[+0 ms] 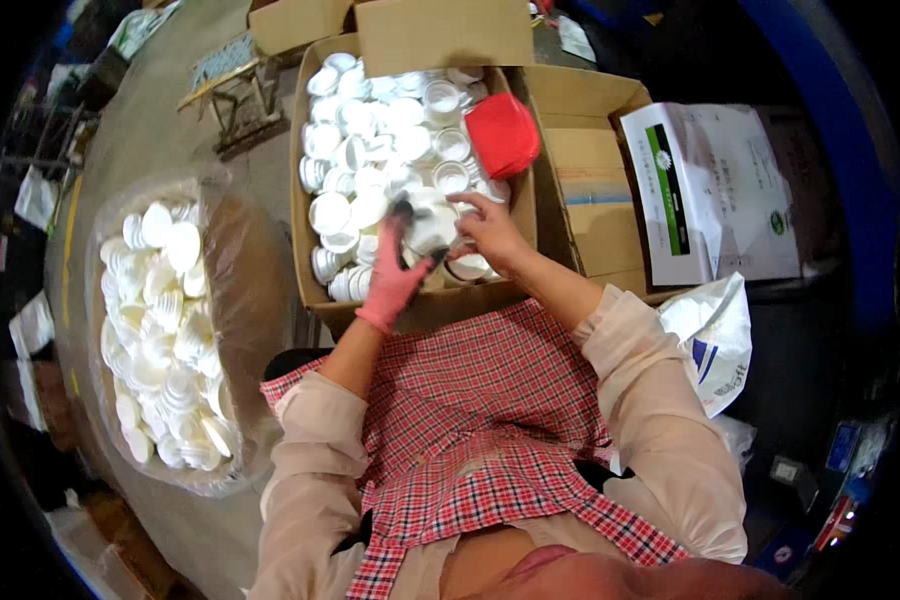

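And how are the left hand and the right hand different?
The left hand wears a pink glove; the right hand is bare. The left hand shows dark fingertips, while the right hand's have no dark covering. The left hand points mostly forward; the right hand slants in toward the left. Both are at the white round pieces in the cardboard box.

Workshop or factory packing floor: one large carton (450, 311) and one plastic-lined container (260, 290), both heaped with white round lids (355, 118); grey floor (205, 520), yellow line (71, 225); dim left edge, possibly metal racking (50, 160).
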The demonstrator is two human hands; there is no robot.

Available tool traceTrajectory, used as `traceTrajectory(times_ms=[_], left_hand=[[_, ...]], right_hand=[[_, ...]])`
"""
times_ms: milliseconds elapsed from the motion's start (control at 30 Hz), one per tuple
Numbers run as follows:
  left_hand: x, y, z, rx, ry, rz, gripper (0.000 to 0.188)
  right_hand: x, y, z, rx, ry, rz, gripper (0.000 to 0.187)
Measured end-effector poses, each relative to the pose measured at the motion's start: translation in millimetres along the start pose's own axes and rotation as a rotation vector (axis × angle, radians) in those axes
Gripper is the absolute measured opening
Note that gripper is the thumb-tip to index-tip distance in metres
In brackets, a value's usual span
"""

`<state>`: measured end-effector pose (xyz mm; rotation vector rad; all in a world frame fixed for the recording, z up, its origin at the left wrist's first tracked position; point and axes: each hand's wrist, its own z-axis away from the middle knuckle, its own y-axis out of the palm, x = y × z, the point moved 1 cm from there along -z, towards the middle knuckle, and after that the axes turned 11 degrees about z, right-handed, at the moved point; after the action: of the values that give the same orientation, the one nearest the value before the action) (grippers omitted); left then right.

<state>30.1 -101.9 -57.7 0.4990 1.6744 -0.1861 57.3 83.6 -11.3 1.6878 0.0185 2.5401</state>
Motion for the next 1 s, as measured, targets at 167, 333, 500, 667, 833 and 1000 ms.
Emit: traceTrajectory(times_ms=[167,333,500,667,833,1000], left_hand=[[-23,-41,-24,-0.215,-0.524,1.160,0.047],[-40,-73,-33,-0.231,-0.414,1.140,0.053],[-85,-68,-37,-0.025,-0.304,1.311,0.056],[-67,-67,-46,0.058,0.215,-0.005,0.079],[-74,-50,-41,0.091,0.088,0.198,0.077],[-23,-54,-45,0.080,-0.019,0.232,0.072]], right_hand=[[21,43,-35,0.325,-0.133,-0.047,0.046],[-59,-58,-98,-0.247,-0.139,1.323,0.022],[-126,-57,-93,-0.225,0.472,1.072,0.029],[-190,-109,-114,-0.188,0.683,0.055,0.048],[-199,-82,-111,-0.105,0.679,0.276,0.046],[-121,-53,-106,0.078,0.294,0.563,0.054]])
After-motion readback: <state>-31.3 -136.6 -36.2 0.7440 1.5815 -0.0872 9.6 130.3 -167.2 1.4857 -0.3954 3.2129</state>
